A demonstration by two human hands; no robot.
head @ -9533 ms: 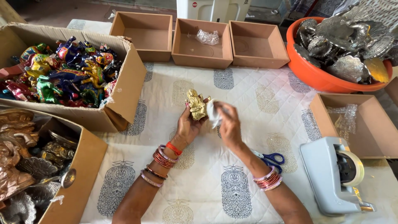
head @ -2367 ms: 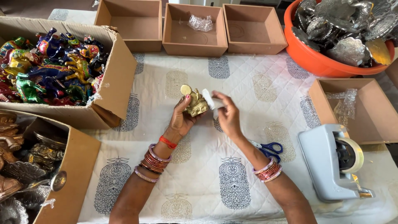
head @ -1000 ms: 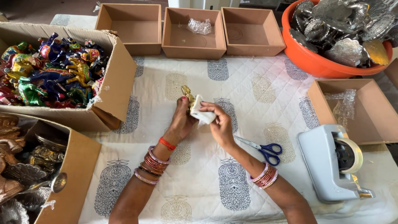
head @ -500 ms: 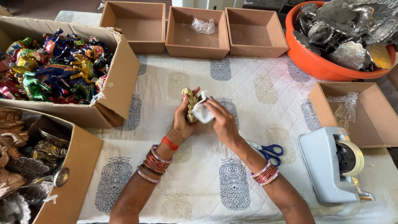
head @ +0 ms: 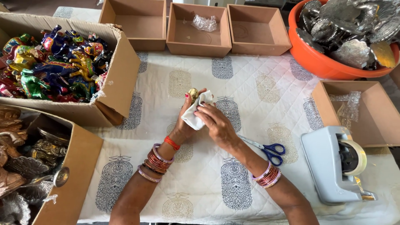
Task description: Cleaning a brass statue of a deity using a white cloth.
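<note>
— What covers the counter (head: 250, 87)?
— A white quilted cloth with printed motifs; open cardboard boxes ring it.
— And the hands?
— The left hand (head: 185, 118) grips a small golden figurine (head: 193, 93), and the right hand (head: 216, 123) presses a white cloth (head: 195, 114) around it. Blue-handled scissors (head: 268, 150) lie just right of the right forearm, with a tape dispenser (head: 335, 164) farther right.

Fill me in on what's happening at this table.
A person holds a small golden figurine in the left hand and presses a white cloth around it with the right hand. Blue-handled scissors and a tape dispenser lie to the right. Boxes of painted figurines and an orange tub of silver pieces ring the patterned tablecloth.
</note>
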